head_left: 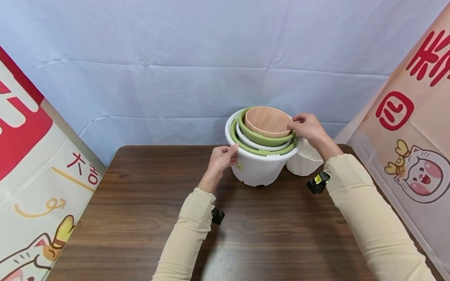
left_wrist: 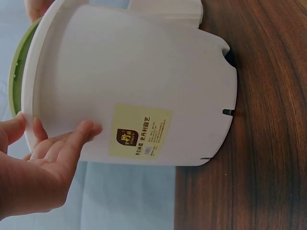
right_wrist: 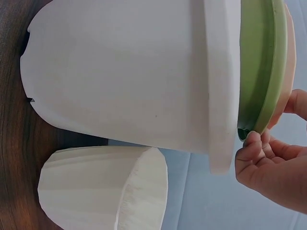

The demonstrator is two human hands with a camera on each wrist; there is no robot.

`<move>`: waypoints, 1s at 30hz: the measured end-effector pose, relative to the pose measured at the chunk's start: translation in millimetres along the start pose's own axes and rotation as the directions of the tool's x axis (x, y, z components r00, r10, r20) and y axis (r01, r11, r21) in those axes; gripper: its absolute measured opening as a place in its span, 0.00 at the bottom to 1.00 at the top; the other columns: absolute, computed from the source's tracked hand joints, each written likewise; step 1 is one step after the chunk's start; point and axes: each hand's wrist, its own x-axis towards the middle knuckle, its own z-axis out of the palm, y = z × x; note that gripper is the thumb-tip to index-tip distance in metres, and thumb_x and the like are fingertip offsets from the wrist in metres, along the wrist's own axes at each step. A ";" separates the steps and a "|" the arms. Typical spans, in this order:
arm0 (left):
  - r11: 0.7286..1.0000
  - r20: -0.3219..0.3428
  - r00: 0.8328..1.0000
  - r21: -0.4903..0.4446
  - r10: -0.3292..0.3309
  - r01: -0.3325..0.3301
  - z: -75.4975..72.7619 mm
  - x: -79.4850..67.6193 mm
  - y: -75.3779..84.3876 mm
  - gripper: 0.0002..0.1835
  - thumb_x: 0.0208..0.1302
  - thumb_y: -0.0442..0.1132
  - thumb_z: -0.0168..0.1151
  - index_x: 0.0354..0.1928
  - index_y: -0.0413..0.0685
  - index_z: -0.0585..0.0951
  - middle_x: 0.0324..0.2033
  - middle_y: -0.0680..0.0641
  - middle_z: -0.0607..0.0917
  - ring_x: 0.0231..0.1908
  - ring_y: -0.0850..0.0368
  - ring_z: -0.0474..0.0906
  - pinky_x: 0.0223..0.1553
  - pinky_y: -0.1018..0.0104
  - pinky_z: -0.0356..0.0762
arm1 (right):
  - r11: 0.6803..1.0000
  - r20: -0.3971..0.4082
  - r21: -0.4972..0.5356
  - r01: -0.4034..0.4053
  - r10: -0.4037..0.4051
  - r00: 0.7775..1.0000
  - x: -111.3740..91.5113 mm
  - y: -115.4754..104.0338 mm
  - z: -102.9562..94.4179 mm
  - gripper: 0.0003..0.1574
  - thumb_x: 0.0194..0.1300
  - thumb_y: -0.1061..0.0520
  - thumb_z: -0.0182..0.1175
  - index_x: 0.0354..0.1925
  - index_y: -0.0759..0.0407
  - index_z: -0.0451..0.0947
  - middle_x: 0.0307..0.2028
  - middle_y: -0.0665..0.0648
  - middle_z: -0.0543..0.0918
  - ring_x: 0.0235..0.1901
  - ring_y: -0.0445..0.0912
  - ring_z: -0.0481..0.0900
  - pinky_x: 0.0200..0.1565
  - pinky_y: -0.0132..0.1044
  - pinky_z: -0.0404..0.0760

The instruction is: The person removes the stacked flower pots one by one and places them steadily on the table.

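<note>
Several flowerpots stand nested on the table. Outermost is a large white flowerpot (head_left: 258, 171) with a yellow label (left_wrist: 140, 130) on its side. Inside it show green and white rims, among them an upper green flowerpot (head_left: 268, 141), with a peach flowerpot (head_left: 268, 119) innermost. My left hand (head_left: 221, 158) pinches the large white pot's rim at its left, the other fingers beside its wall. At the right of the stack, my right hand (head_left: 309, 127) pinches the peach pot's rim, its lower fingers right at the green rim (right_wrist: 278, 52). The peach pot's lower part is hidden.
A smaller cream fluted pot (head_left: 302, 163) stands right of the stack, partly behind my right forearm. The dark wooden table (head_left: 140, 203) ends at a pale blue cloth (head_left: 158, 97) behind. Printed banners (head_left: 422, 164) flank both sides.
</note>
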 end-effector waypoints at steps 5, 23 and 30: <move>1.000 0.004 1.000 0.000 -0.005 0.005 -0.3 -0.4 0.9 0.19 0.60 0.49 0.60 0.37 0.35 0.79 0.34 0.40 0.82 0.38 0.52 0.80 0.40 0.63 0.80 | 1.000 -0.006 0.026 0.001 -0.001 1.000 -0.1 0.3 0.1 0.29 0.58 0.60 0.52 0.55 0.75 0.63 0.40 0.62 0.69 0.22 0.39 0.69 0.27 0.29 0.75; 0.999 0.000 0.999 -0.001 -0.032 0.032 0.7 -5.0 5.4 0.18 0.63 0.46 0.58 0.39 0.34 0.79 0.35 0.39 0.82 0.39 0.51 0.79 0.41 0.63 0.79 | 0.994 -0.015 0.108 0.009 -0.007 1.000 -4.9 -0.8 -0.7 0.27 0.60 0.62 0.52 0.55 0.76 0.62 0.31 0.55 0.70 0.19 0.38 0.70 0.24 0.29 0.75; 0.999 0.001 0.999 0.000 -0.033 0.033 0.3 -4.3 4.8 0.18 0.63 0.46 0.58 0.40 0.34 0.79 0.36 0.39 0.82 0.40 0.51 0.79 0.40 0.64 0.79 | 0.992 -0.018 0.125 0.007 -0.005 1.000 -4.8 0.3 -1.8 0.26 0.60 0.61 0.52 0.53 0.77 0.63 0.31 0.54 0.71 0.19 0.38 0.71 0.25 0.27 0.76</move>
